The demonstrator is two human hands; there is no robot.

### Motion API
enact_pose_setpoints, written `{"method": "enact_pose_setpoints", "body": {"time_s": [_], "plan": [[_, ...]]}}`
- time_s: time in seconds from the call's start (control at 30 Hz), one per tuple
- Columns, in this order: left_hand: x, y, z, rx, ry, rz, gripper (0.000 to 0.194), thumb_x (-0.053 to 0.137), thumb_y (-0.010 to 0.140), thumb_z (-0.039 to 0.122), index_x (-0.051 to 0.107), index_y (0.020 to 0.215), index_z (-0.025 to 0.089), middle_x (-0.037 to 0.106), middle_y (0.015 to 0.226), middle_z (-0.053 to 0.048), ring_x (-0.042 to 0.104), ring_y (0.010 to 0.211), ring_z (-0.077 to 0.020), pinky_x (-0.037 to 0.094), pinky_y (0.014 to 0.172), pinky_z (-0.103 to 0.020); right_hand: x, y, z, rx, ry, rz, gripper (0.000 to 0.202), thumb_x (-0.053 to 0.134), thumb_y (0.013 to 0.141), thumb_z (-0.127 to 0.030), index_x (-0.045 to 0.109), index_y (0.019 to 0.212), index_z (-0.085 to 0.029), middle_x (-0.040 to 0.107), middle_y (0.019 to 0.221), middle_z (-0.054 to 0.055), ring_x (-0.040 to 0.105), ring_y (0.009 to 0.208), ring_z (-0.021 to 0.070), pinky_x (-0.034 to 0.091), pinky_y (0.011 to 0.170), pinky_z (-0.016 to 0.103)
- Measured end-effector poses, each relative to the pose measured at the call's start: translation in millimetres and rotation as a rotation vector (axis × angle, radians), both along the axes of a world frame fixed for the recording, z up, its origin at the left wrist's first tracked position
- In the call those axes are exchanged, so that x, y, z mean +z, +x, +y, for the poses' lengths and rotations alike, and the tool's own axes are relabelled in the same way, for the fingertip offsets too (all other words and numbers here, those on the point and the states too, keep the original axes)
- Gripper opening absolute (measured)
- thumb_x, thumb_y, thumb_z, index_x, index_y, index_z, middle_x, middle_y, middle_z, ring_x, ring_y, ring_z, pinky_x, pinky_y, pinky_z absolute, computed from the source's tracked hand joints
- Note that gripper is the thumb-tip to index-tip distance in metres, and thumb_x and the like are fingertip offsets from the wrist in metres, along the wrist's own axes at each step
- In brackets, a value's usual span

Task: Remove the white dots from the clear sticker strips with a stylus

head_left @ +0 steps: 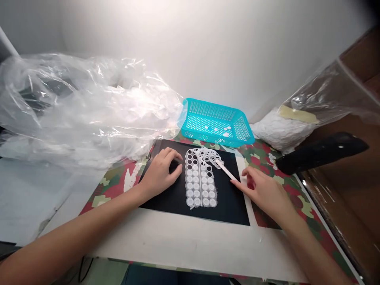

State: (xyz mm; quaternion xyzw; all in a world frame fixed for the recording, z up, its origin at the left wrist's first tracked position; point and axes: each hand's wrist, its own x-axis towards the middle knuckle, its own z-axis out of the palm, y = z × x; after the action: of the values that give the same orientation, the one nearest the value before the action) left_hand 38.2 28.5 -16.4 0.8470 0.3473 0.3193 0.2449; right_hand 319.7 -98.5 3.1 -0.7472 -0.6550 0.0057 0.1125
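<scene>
left hand (164, 169): unclenched | right hand (263, 188): gripping white stick (227, 170) | yellow strip (298, 114): too blurred to read

1. Along the near edge, a grip could pass over the bare strip of the surface (190, 245).
2. Midway along the far edge, the blue basket (208, 138) blocks the way.
3. A bulging clear bag (89, 114) crowds the far left corner.
4. Near the far right corner, a white-filled bag (282, 128) and a black bar (323, 153) obstruct.
5. The left grip (162, 170) and right grip (264, 192) stand well apart.
</scene>
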Motion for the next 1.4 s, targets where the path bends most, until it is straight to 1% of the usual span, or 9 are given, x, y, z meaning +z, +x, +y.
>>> {"method": "enact_pose_setpoints", "body": {"time_s": [0.1,0.2,0.27,0.37,0.47,0.8,1.1,1.27,1.4], "plan": [[-1.7,-4,10,0.007,-0.013,0.011,0.009,0.049,0.087,0.022,0.057,0.088,0.018,0.055,0.094,-0.004,0.051,0.092,-0.0201,0.041,0.084,-0.035,2.0,-25,5,0.161,0.14,0.076,0.021,0.053,0.089,-0.042,0.053,0.089,-0.021,0.06,0.086,0.004,0.057,0.065,0.0159,0.042,0.056,0.026],[-2.0,-5,12,-0.028,-0.014,0.019,0.011,0.049,0.088,0.023,0.058,0.085,0.019,0.055,0.092,-0.004,0.052,0.09,-0.0191,0.042,0.082,-0.034,-2.2,-56,19,0.491,0.081,0.359,0.009,0.05,0.092,-0.027,0.056,0.095,-0.022,0.062,0.093,0.005,0.061,0.083,0.0166,0.049,0.073,0.026],[-1.8,-5,10,-0.052,-0.005,0.022,0.01,0.049,0.088,0.023,0.058,0.084,0.019,0.055,0.091,-0.003,0.053,0.09,-0.0186,0.041,0.083,-0.034,-7.9,-71,33,0.57,0.096,0.409,0.016,0.052,0.091,-0.022,0.057,0.106,-0.022,0.061,0.106,0.007,0.058,0.101,0.0194,0.047,0.089,0.031],[-1.0,-6,9,-0.063,0.004,0.021,0.011,0.049,0.088,0.023,0.058,0.086,0.019,0.055,0.092,-0.004,0.053,0.092,-0.0188,0.041,0.084,-0.034,-17.5,-78,53,0.552,0.156,0.435,0.026,0.058,0.088,-0.023,0.056,0.114,-0.021,0.057,0.113,0.01,0.055,0.107,0.0229,0.046,0.094,0.038],[0.3,-8,9,-0.066,0.001,0.009,0.012,0.048,0.089,0.022,0.058,0.085,0.019,0.056,0.092,-0.004,0.053,0.092,-0.0186,0.041,0.085,-0.034,-23.3,-72,67,0.529,0.133,0.517,0.021,0.06,0.087,-0.026,0.061,0.108,-0.021,0.058,0.108,0.008,0.056,0.102,0.0212,0.048,0.088,0.035],[3.4,-9,6,-0.084,-0.034,-0.002,0.013,0.046,0.09,0.021,0.058,0.085,0.02,0.058,0.091,-0.003,0.054,0.091,-0.0171,0.042,0.084,-0.031,-16.3,-65,91,0.53,-0.017,0.707,0.01,0.067,0.082,-0.03,0.071,0.084,-0.021,0.062,0.089,0.003,0.058,0.074,0.0154,0.046,0.065,0.026],[4.4,1,1,-0.061,-0.098,0.069,0.019,0.05,0.09,0.035,0.064,0.087,0.022,0.062,0.093,-0.003,0.056,0.091,-0.0191,0.037,0.082,-0.034,-17.1,-62,94,0.476,-0.005,0.823,0.015,0.065,0.082,-0.031,0.072,0.077,-0.018,0.067,0.083,0.004,0.061,0.074,0.0158,0.046,0.062,0.024],[0.1,22,1,-0.028,-0.158,0.114,0.028,0.066,0.076,0.048,0.065,0.079,0.02,0.063,0.082,0.0,0.057,0.082,-0.0191,0.035,0.077,-0.032,-19.9,-63,94,0.446,0.022,0.858,0.017,0.066,0.081,-0.033,0.071,0.074,-0.018,0.065,0.078,0.003,0.06,0.071,0.016,0.046,0.061,0.025],[-3.0,31,4,0.005,-0.182,0.108,0.028,0.061,0.08,0.045,0.064,0.07,0.019,0.065,0.075,0.0,0.057,0.077,-0.0179,0.034,0.075,-0.031,-19.4,-63,93,0.437,0.033,0.861,0.017,0.066,0.08,-0.032,0.071,0.072,-0.018,0.065,0.076,0.003,0.06,0.07,0.016,0.046,0.061,0.026]]}}
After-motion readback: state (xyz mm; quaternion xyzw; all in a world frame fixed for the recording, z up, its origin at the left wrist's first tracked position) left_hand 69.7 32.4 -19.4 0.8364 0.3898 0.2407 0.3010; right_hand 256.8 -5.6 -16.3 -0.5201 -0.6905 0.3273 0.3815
